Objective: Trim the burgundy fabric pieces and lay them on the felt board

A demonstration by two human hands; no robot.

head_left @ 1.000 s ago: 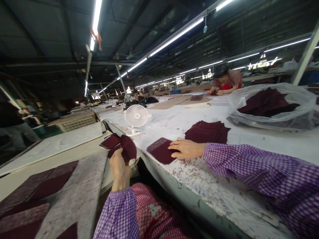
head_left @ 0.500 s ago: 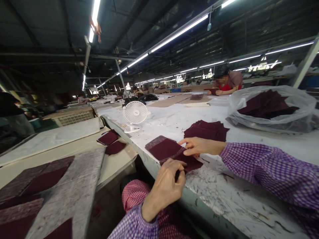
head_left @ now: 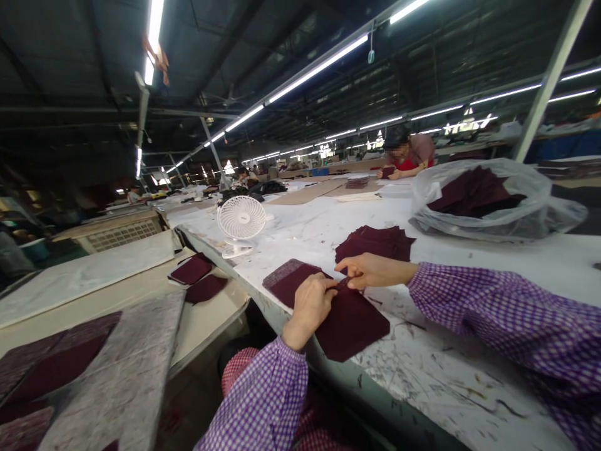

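- Head view: left hand (head_left: 312,304) and right hand (head_left: 375,270), grip pinching maroon cloth panel (head_left: 354,326) along upper edge.
- Panel over white tabletop (head_left: 432,363); maroon stack (head_left: 380,241) just beyond.

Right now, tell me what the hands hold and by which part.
A flat, dark maroon fabric piece: the left hand and the right hand appear to pinch it at its far edge, though the exact contact is partly hidden.

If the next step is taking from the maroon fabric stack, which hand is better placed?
Probably the right hand: it is close to the maroon fabric stack, while the left hand is farther. Both touch the front fabric panel.
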